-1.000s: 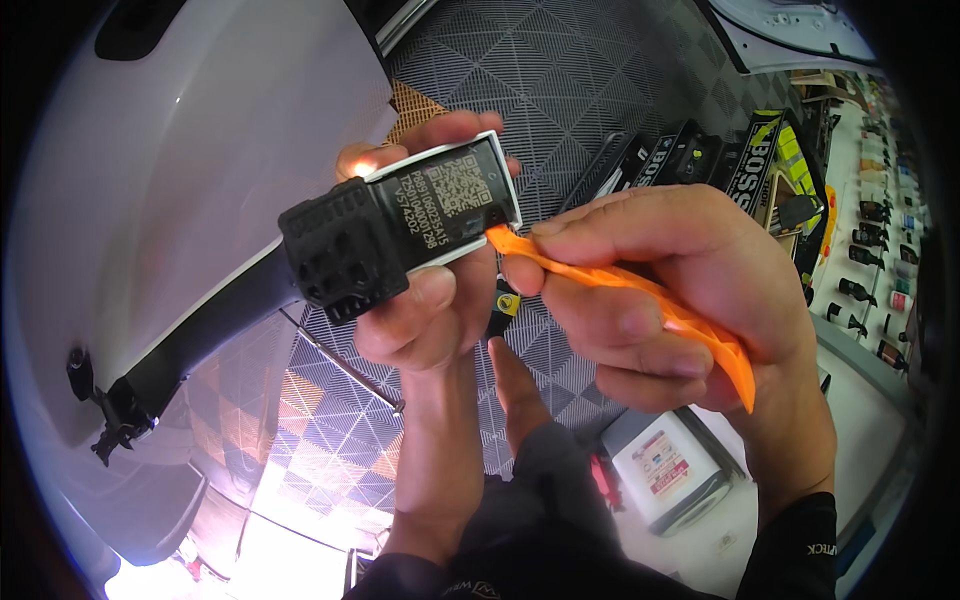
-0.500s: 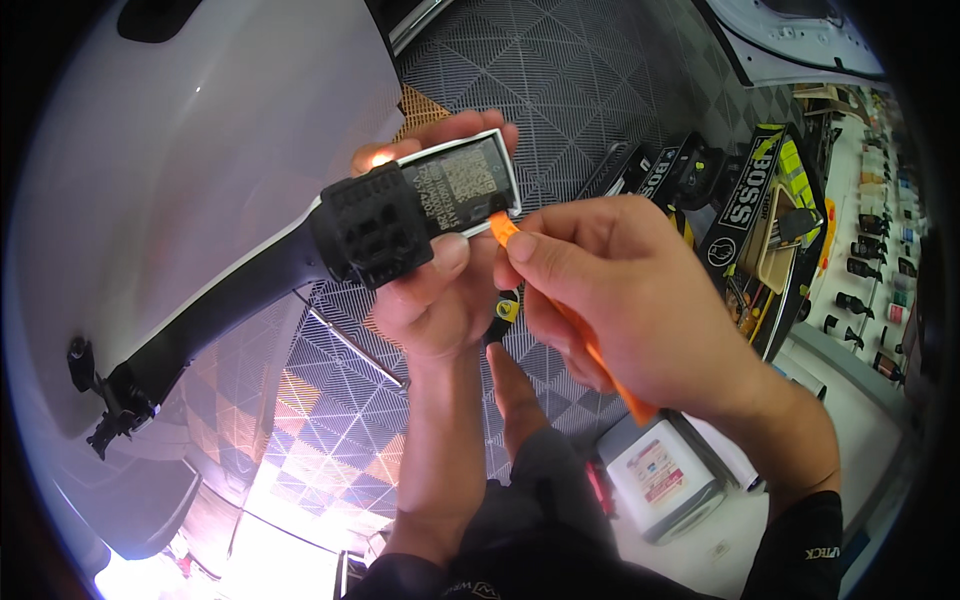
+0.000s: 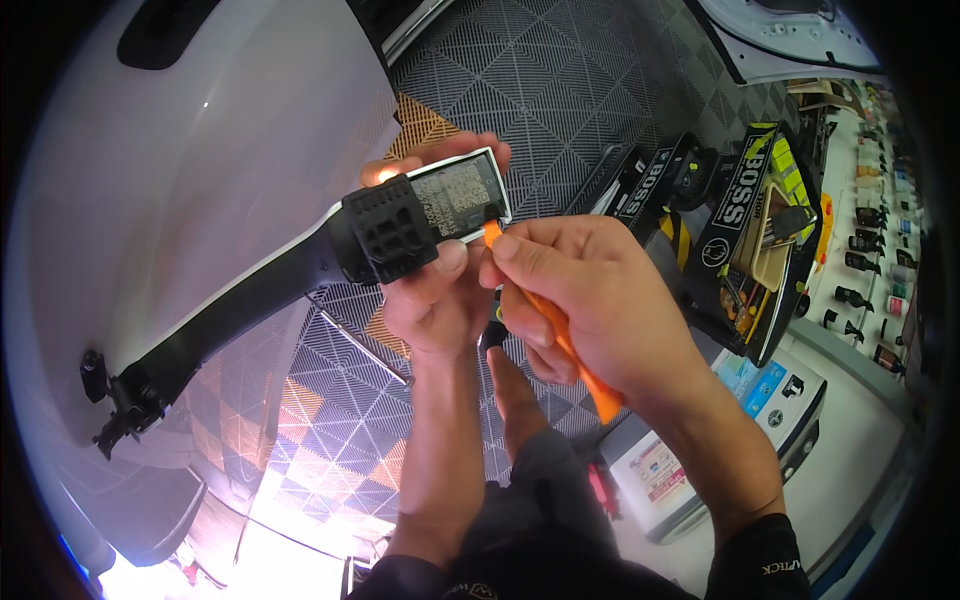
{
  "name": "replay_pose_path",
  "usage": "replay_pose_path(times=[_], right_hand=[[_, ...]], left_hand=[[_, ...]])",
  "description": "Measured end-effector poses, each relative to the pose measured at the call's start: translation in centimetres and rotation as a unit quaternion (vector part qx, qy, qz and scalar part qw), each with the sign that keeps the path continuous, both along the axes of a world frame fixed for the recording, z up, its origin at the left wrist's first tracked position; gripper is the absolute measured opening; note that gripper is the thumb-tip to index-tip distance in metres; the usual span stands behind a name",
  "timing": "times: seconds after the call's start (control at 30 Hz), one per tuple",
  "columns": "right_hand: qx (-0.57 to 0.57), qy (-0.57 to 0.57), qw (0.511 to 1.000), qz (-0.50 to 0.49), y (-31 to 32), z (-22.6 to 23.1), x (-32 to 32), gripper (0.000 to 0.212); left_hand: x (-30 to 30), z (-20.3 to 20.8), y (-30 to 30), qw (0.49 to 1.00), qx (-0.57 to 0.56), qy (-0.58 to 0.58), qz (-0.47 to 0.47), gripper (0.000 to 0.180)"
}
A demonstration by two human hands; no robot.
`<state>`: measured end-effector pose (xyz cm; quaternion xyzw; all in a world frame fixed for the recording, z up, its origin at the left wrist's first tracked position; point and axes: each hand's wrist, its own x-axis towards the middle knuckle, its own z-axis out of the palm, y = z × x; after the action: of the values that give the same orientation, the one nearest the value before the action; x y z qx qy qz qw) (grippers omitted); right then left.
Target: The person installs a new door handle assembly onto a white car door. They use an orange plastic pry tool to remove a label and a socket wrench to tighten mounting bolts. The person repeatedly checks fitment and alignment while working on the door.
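Note:
My left hand (image 3: pixel 436 312) grips the broad end of a detached car door handle (image 3: pixel 235 293), black on the side that shows, with a white outer edge. The fingers wrap behind it and the thumb presses its near edge. A black ribbed block (image 3: pixel 393 228) sits across the handle next to a dark panel with a printed label (image 3: pixel 455 190). In my right hand (image 3: pixel 600 285), an orange plastic pry tool (image 3: pixel 572 352) is pinched between thumb and fingers. Its tip touches the near corner of the panel, by the white rim. The handle's narrow hooked end points down and left.
A light-coloured car panel (image 3: pixel 230 120) fills the left side. To the right stand open black tool bags (image 3: pixel 745 220) and a white-and-grey box (image 3: pixel 660 470). Bottles line a wall shelf (image 3: pixel 860 210) beyond. Grey and orange grid tiles (image 3: pixel 520 80) cover the floor, where a metal rod (image 3: pixel 360 345) shows.
The broad end of the handle has shifted slightly down in view. My right hand has moved a little left and down with the pry tool, whose tip stays at the panel's corner.

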<state>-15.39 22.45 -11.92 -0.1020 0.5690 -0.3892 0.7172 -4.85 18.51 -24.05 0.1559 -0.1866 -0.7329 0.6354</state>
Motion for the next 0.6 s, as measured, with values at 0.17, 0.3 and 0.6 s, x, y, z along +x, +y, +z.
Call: replay_pose_path(times=[0.17, 0.3, 0.6], right_hand=[[0.094, -0.133, 0.987, 0.014, -1.6, 0.4, -2.3, 0.026], [0.135, -0.131, 0.982, 0.02, -2.3, 1.2, -2.7, 0.027], [0.144, -0.133, 0.98, 0.02, -2.6, 2.5, -1.6, 0.03]], left_hand=[[0.8, -1.0, -1.1, 0.993, -0.101, 0.008, -0.053, 0.061], [1.2, -2.1, -1.2, 0.981, -0.135, 0.103, -0.096, 0.085], [2.8, -2.2, -1.4, 0.972, -0.153, 0.154, -0.095, 0.116]])
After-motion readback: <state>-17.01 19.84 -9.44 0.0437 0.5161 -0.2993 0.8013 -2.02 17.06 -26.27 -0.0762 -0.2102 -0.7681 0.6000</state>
